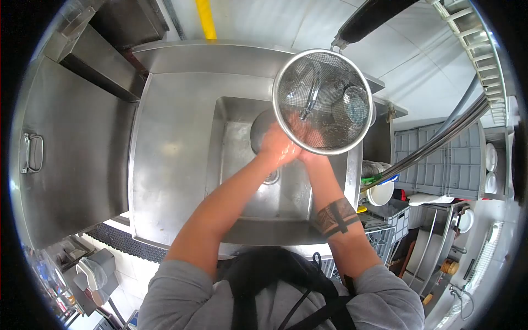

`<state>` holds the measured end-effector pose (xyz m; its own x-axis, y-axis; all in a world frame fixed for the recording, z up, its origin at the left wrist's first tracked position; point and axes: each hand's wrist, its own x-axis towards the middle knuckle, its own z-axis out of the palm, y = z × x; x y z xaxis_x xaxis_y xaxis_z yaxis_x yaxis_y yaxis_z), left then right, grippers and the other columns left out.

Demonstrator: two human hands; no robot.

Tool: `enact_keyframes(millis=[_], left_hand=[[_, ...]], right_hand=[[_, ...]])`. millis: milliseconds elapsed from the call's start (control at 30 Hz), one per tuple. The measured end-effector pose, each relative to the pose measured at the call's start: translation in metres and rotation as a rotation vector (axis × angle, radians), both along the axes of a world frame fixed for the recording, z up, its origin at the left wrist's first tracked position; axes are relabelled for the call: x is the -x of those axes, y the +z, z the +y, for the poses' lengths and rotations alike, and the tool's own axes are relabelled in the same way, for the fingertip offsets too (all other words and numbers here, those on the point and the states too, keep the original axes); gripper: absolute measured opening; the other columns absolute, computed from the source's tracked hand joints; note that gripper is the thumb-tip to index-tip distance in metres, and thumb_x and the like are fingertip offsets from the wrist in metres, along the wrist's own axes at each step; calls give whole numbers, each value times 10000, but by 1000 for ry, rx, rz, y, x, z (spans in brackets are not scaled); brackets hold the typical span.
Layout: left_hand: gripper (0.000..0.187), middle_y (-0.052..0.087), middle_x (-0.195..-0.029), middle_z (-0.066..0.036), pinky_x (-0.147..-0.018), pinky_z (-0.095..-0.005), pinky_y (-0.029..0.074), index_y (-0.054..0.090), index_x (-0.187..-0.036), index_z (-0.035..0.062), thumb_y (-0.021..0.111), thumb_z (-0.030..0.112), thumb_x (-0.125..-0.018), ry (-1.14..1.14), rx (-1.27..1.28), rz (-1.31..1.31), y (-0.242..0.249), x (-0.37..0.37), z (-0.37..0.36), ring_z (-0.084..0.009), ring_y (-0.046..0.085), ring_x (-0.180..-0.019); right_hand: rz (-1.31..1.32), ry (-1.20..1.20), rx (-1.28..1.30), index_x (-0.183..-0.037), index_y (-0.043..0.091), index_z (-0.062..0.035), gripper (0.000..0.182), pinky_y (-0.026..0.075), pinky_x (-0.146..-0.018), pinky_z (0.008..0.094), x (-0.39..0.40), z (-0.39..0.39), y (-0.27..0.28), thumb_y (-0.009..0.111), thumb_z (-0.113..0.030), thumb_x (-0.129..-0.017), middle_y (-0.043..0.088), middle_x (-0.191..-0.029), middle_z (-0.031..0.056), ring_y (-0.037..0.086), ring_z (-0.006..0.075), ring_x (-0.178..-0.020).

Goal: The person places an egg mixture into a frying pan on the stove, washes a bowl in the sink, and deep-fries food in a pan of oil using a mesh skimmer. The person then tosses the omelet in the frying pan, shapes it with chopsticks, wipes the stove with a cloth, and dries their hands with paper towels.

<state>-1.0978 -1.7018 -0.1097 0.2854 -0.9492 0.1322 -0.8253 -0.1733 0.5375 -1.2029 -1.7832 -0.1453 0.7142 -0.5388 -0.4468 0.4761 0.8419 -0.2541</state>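
My left hand (279, 146) is over the sink basin (242, 187), wet and shiny, close against my right hand (312, 138). The right hand is mostly behind the mesh of a round metal strainer (324, 104) that hangs nearer to the camera by its black handle (379, 19). Through the mesh a chrome faucet (313, 98) shows just beyond the hands. The fingers of both hands are largely hidden, and I cannot make out anything held. A round grey metal piece (258, 132) lies in the basin beside my left hand.
A steel drainboard (170, 148) extends left of the basin, near a steel panel with a handle (34, 153). Grey crates (440, 159) and a white container (379, 193) stand to the right. A white wire rack (478, 49) hangs at upper right. A yellow pipe (205, 19) runs along the wall.
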Motion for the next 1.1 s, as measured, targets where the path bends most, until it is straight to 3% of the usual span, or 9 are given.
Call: enact_keyframes(millis=[133, 267, 333, 400, 533, 600, 767, 933, 1100], left_hand=[[512, 570, -1330, -176, -1045, -471, 404, 583, -1281, 50, 571, 410, -918, -202, 390, -268, -5, -4, 48, -369, 541, -1204], [569, 551, -1307, -205, -1018, -447, 436, 486, -1360, 18, 579, 410, -959, 655, 73, 1553, -101, -26, 32, -323, 526, -1226], [572, 544, -1311, -190, -977, -451, 463, 451, -1390, 29, 578, 388, -963, 573, -66, 1552, -72, -23, 29, -313, 550, -1191], [581, 537, -1314, -175, -935, -455, 490, 416, -1420, 39, 578, 366, -968, 477, -206, 1540, -44, -28, 26, -303, 573, -1157], [519, 540, -1312, -163, -824, -509, 551, 377, -1462, 110, 523, 238, -980, 423, -131, 1760, -68, -58, 54, -302, 616, -1092], [487, 563, -1286, -151, -800, -517, 565, 399, -1447, 115, 514, 251, -994, 445, -183, 1680, -73, -63, 69, -318, 617, -1092], [542, 558, -1289, -178, -754, -546, 587, 401, -1429, 69, 468, 421, -1022, 340, -297, 1769, -54, -35, 69, -349, 625, -1093], [499, 571, -1257, -151, -717, -503, 601, 443, -1381, 66, 471, 410, -1020, 388, -294, 1704, -27, -45, 83, -341, 634, -1070], [325, 615, -1115, -117, -721, -418, 606, 514, -1276, 60, 508, 163, -967, 481, -32, 2025, -69, -32, 65, -268, 656, -962]], right_hand=[[109, -46, -91, -1329, 504, -21, 444, 494, -983, 492, 18, 9, 34, 388, -333, -1035, 541, -1315, 158, 560, 323, -1158], [568, -158, 168, -1313, 521, -3, 426, 454, -999, 515, 20, 34, 28, 513, -277, -987, 564, -1323, 161, 566, 320, -1164], [1248, 287, 1674, -987, 690, -27, 248, 520, -817, 404, 12, 45, 24, 572, -240, -945, 720, -956, 70, 668, 296, -862], [1159, 359, 1944, -952, 683, 11, 252, 517, -780, 424, -15, 68, 43, 550, -200, -923, 698, -911, 170, 659, 360, -825], [758, 543, 1344, -963, 696, -16, 251, 513, -783, 450, -6, 71, -4, 544, -202, -890, 680, -929, 215, 649, 393, -854], [845, 697, 1897, -980, 705, -52, 228, 517, -789, 436, 6, 41, -20, 571, -192, -861, 701, -919, 175, 670, 348, -850], [943, 729, 1350, -1081, 709, -77, 342, 480, -929, 447, -33, 20, -66, 552, -297, -872, 699, -1075, 190, 662, 320, -1048], [1021, 1280, 1914, -1126, 704, -112, 354, 520, -898, 418, -26, 12, 5, 474, -283, -919, 698, -1085, 203, 659, 318, -1081], [773, 566, 1086, -1066, 651, -37, 212, 540, -672, 336, -40, 34, -62, 537, -164, -941, 664, -945, 133, 663, 239, -790]])
